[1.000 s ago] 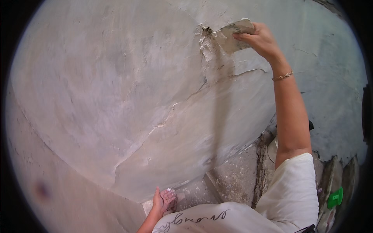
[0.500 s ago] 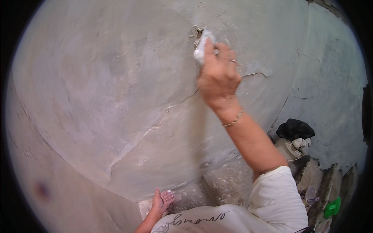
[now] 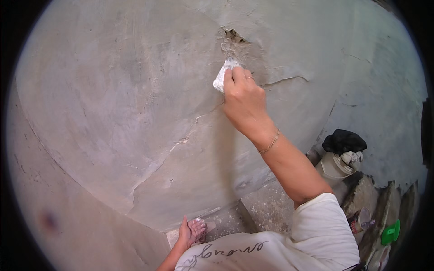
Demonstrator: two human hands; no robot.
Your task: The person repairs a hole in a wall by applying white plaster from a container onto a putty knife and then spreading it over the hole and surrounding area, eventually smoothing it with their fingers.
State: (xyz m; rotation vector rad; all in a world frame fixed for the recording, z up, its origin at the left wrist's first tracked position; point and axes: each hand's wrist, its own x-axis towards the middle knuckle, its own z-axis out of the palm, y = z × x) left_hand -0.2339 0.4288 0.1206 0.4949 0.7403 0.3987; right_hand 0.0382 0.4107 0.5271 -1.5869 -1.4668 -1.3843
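My right hand (image 3: 244,92) reaches up to the cracked grey wall (image 3: 104,108), its fingers pinched on a small white piece (image 3: 221,77), flat and ragged-edged. Whether that is a cloth or a tool coated in putty, I cannot make out. It is at the plaster just below a broken hole (image 3: 235,36) with a dark inside. A long crack runs down the wall to the lower left, and a shorter one lies right of my hand. Low down near the steps, my left hand (image 3: 192,231) is palm up, fingers loosely stretched, white smears on the fingertips, holding nothing.
A whitish bucket (image 3: 332,168) stands at the right with a black bag (image 3: 345,142) and a pale rag (image 3: 351,158) on its rim. Worn concrete steps (image 3: 361,196) descend there, bearing a small tub (image 3: 360,219) and a green plastic object (image 3: 390,232).
My right hand has moved down and slightly left with the white piece, uncovering the hole. My left hand has hardly moved. The view has shifted a little.
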